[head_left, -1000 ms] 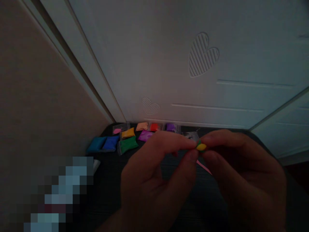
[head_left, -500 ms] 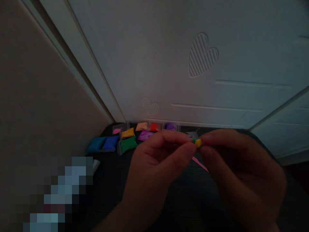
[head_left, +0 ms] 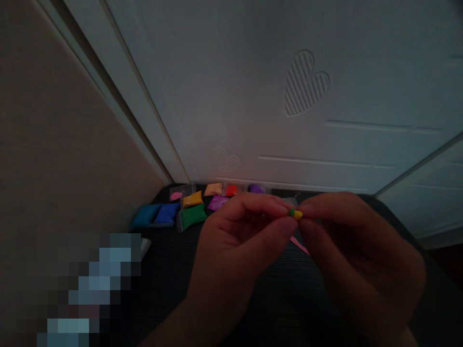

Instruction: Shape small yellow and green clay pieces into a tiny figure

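Between my fingertips is a small piece of modelling clay [head_left: 297, 214], yellow with a green band at its left end. My left hand [head_left: 235, 241] is closed, its thumb and forefinger pinching the green end. From the other side, my right hand [head_left: 369, 255] closes thumb and forefinger at the yellow tip. Both hands hover above the dark table [head_left: 181, 270]. Behind the fingers lies a pink stick-like tool [head_left: 299, 245], partly covered by my right hand.
Along the back lie several clay packets, among them a green packet [head_left: 193, 216], a blue packet [head_left: 167, 213], a teal packet [head_left: 144, 215] and a red packet [head_left: 231, 190]. A white panel [head_left: 231, 96] with heart reliefs rises behind the table. The lower left is pixelated.
The clay piece has turned slightly between my fingertips, and more of its green end shows. My right hand has shifted a little. The view has moved slightly.
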`<state>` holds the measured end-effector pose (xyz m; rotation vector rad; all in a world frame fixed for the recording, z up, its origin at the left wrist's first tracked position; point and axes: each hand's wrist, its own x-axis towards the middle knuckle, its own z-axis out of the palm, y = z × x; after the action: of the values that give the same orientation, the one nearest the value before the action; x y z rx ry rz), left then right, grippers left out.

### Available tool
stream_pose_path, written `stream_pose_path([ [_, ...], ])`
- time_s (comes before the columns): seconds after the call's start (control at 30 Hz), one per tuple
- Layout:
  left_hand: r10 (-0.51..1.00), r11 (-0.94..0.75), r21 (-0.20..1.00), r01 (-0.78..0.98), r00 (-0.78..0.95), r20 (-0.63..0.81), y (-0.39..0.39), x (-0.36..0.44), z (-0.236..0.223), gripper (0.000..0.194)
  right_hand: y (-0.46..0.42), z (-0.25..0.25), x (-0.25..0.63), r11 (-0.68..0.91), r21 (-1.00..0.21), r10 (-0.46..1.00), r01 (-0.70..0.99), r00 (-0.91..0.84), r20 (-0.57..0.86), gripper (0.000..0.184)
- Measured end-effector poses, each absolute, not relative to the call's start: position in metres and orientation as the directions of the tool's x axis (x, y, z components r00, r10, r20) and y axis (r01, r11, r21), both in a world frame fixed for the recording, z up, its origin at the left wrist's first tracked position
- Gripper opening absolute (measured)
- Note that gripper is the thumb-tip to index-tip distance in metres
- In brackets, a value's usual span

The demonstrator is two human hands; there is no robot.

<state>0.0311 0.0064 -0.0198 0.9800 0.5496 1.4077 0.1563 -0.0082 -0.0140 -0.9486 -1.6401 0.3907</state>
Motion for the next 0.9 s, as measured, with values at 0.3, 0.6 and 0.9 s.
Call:
stream_pose_path([
  [0.3,0.974,-0.155,0.822,-0.548,0.055,0.220,0.003,0.033,-0.016,0.016,-0.008,-0.015,0.153,0.600,-0.715,0.767,0.357,-0.003,0.642,0.022],
  [0.6,0.978,-0.011,0.814,-0.580,0.162,0.128,0.009,0.028,-0.022,0.013,-0.003,-0.017,0.157,0.619,-0.651,0.746,0.439,-0.069,0.662,0.025],
  [0.9,0.984,-0.054,0.853,-0.520,0.116,0.133,0.029,0.027,-0.028,0.014,-0.008,-0.013,0.160,0.584,-0.692,0.751,0.423,0.042,0.659,0.015],
])
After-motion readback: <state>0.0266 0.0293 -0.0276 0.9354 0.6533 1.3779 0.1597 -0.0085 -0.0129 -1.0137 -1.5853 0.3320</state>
